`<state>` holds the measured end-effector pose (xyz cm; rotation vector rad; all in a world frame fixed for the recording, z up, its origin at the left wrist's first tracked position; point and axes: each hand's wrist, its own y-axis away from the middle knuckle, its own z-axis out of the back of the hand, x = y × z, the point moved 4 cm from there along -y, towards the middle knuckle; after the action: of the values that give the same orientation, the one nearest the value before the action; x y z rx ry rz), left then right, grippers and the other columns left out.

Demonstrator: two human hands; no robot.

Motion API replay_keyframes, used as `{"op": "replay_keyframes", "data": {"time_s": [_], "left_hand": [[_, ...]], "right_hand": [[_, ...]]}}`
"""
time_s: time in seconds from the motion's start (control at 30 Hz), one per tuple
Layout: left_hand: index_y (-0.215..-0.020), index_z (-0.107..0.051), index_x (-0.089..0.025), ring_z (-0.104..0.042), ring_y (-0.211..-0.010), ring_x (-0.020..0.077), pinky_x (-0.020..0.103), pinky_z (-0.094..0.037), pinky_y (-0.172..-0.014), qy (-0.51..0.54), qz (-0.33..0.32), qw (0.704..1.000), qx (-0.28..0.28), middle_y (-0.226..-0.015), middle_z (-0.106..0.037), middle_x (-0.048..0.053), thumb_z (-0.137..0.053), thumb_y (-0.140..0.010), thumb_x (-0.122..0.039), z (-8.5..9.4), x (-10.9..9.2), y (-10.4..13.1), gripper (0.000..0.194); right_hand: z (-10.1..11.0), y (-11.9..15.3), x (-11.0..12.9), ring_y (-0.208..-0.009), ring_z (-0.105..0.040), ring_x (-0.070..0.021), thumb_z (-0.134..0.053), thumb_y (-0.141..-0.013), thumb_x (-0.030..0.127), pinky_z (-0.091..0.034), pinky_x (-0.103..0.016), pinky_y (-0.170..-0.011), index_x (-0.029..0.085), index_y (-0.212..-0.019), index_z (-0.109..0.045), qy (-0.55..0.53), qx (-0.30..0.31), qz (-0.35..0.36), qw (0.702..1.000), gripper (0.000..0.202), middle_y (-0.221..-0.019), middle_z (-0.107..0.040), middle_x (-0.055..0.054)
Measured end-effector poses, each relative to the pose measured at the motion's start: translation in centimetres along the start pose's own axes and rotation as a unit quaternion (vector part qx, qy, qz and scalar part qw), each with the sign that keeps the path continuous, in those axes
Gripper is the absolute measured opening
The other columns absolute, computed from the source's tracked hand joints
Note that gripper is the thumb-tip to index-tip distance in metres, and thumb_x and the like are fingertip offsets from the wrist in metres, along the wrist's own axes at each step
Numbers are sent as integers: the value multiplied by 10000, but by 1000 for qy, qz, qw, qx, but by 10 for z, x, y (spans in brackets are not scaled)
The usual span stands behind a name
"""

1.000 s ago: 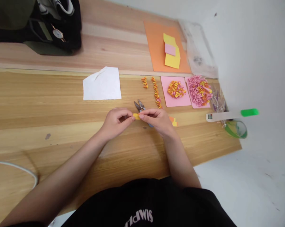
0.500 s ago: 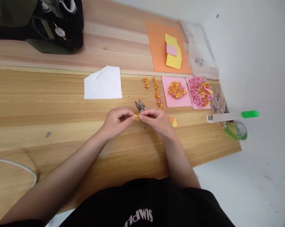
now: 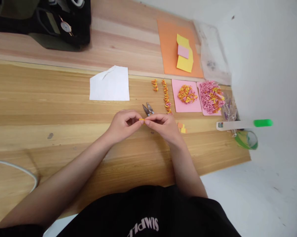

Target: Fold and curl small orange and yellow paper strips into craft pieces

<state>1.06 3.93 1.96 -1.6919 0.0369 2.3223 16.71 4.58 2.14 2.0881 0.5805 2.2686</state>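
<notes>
Between my fingertips is a small yellow-orange paper piece (image 3: 141, 119), mostly covered by the fingers. My left hand (image 3: 126, 126) pinches its left end, and my right hand (image 3: 164, 126) pinches its right end. Just beyond the hands lie snips (image 3: 148, 108) with their blades apart; their handles are hidden under my right hand. Small orange and yellow paper pieces (image 3: 182, 127) lie on the table to the right of that hand. Farther off runs a column of little folded orange, yellow and pink paper pieces (image 3: 166, 95), with a shorter column (image 3: 155, 85) beside it.
Pink sheets (image 3: 176, 107) carry heaps of folded pieces (image 3: 187, 94). White paper (image 3: 110, 87) lies at left. An orange sheet (image 3: 166, 62) holds yellow and pink notes. A green-handled white tool (image 3: 244, 124) and green tape roll (image 3: 247, 140) are at right, a dark bag (image 3: 76, 39) top left.
The yellow paper between my fingertips looks narrower and more folded than before. Both hands stay close together. The whole view has shifted slightly.
</notes>
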Motion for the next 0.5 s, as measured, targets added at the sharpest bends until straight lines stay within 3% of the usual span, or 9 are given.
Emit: {"op": "replay_keyframes", "data": {"time_s": [0.5], "left_hand": [[-661,-646,-163,-518,-547,109,239,-389,-547,-13,-9,1000,-2,-594,-614,-1,-595,-795,-290,1,0,0,191]], "right_hand": [[0,1,0,-721,-645,-150,-808,-646,334,-510,-298,-696,227,-692,-754,1,-11,2,1000,128,-741,-737,-6]]}}
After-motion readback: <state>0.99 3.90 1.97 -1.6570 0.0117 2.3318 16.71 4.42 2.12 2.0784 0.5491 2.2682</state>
